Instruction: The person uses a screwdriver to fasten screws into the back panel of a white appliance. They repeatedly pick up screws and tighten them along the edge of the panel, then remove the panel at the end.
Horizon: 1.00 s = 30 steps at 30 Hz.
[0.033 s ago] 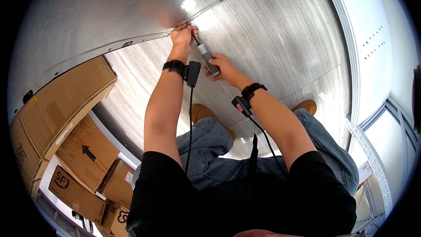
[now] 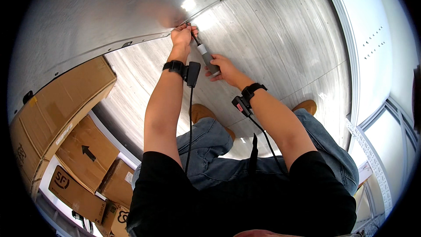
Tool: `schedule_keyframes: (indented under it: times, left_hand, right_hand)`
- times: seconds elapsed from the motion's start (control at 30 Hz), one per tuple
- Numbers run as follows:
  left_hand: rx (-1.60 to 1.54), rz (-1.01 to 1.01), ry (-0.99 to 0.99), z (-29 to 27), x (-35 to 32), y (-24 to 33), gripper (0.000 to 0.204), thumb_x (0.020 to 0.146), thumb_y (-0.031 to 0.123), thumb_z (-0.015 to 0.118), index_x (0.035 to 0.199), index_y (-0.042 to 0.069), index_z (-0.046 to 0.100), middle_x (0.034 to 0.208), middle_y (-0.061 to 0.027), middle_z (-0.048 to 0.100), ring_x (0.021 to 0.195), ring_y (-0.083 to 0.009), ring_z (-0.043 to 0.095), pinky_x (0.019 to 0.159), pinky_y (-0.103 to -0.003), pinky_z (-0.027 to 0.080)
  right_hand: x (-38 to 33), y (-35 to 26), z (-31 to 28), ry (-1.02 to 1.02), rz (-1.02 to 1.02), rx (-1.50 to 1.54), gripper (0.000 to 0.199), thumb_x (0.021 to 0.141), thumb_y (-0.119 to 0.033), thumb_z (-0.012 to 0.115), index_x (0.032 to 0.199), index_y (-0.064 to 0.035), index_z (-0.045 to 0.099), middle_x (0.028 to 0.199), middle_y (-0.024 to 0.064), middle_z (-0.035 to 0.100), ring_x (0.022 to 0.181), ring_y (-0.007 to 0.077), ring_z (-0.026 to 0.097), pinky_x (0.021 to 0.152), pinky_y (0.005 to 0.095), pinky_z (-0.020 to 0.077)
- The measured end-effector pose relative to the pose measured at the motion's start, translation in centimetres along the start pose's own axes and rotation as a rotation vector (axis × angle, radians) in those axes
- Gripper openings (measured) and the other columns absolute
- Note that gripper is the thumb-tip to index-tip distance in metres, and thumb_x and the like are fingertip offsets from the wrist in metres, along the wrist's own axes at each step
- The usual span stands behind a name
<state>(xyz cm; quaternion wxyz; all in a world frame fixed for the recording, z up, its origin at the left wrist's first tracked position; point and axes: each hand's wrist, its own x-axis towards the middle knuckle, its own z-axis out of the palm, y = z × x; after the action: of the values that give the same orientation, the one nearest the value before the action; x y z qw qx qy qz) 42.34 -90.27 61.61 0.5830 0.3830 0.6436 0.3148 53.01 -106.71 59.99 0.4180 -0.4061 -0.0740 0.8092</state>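
Your right hand (image 2: 222,68) is wrapped around the grey cylindrical handle of a screwdriver (image 2: 206,57). Beyond it, your left hand (image 2: 180,35) pinches the tool's thin shaft, steadying its tip in the seam between the brushed metal wall panels (image 2: 280,39). Nothing has visibly shifted; the tip remains seated.
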Motion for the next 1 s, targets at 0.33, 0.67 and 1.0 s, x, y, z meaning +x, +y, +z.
schedule_keyframes:
  times: [0.33,0.67,1.0]
  left_hand:
    - [0.22,0.051,0.083,0.0,-0.6,0.3,0.009,0.085,0.006,0.064,0.09,0.001,0.058,0.078,-0.0054,0.063,0.062,-0.0122,0.058,0.052,-0.025,0.045]
    - [0.032,-0.005,0.034,0.2,-0.3,0.5,0.007,0.091,-0.001,0.048,0.091,-0.001,0.055,0.076,-0.0101,0.064,0.059,-0.0139,0.06,0.049,-0.025,0.047]
    - [0.253,0.078,0.085,0.0,-0.3,-0.1,0.007,0.088,0.01,0.061,0.086,0.003,0.06,0.08,-0.007,0.066,0.061,-0.0135,0.06,0.051,-0.025,0.043]
  right_hand:
    - [1.1,1.0,1.0,0.194,-0.157,-0.545,0.047,0.083,-0.013,0.065,0.121,0.0041,0.044,0.102,0.0145,0.056,0.077,0.0194,0.061,0.057,0.033,0.0549]
    - [-0.1,0.4,0.4,0.11,-0.067,-0.001,0.05,0.082,-0.016,0.066,0.122,0.0048,0.045,0.105,0.0141,0.054,0.081,0.0188,0.06,0.061,0.0334,0.0549]
    - [0.7,0.8,1.1,0.13,-0.134,-0.502,0.048,0.082,-0.013,0.066,0.121,0.0068,0.045,0.113,0.0165,0.054,0.09,0.0214,0.061,0.061,0.0313,0.0561]
